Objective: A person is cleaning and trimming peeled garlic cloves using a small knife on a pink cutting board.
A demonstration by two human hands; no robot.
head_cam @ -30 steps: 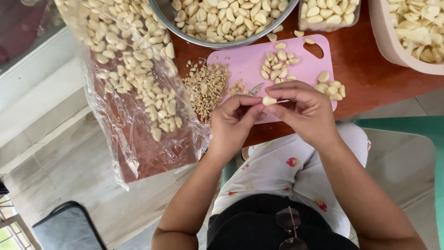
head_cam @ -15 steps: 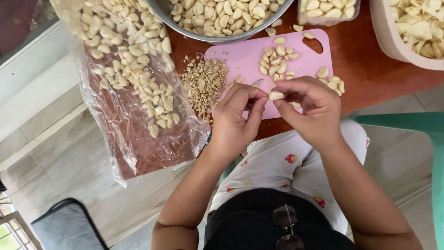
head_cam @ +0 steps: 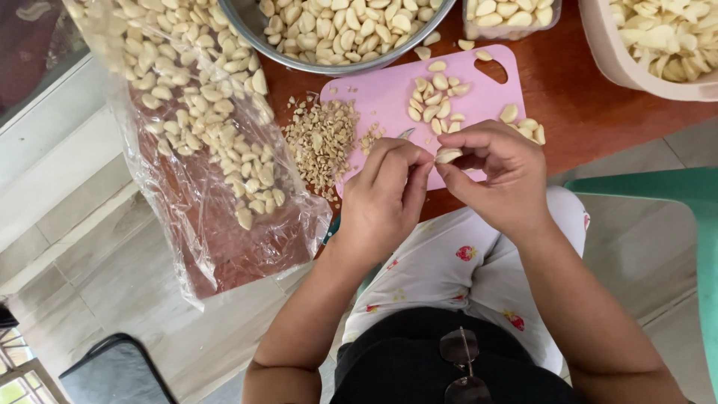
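My right hand [head_cam: 501, 176] pinches a peeled garlic clove [head_cam: 447, 155] between thumb and fingers. My left hand [head_cam: 385, 191] is closed around a small knife [head_cam: 404, 135], whose blade tip shows just above its fingers, next to the clove. Both hands hover over the near edge of a pink cutting board [head_cam: 389, 93]. Several peeled cloves [head_cam: 434, 93] lie on the board. A heap of cut-off garlic ends [head_cam: 323, 138] sits at the board's left edge.
A clear plastic bag of cloves [head_cam: 202, 112] hangs over the brown table's [head_cam: 583, 105] left edge. A metal bowl [head_cam: 344, 30], a clear tub [head_cam: 508, 16] and a beige tub [head_cam: 658, 37] of garlic stand behind. A green chair [head_cam: 673, 194] is on the right.
Both hands have stayed over the board's near edge, with only small finger movements on the clove. The camera view has shifted slightly.
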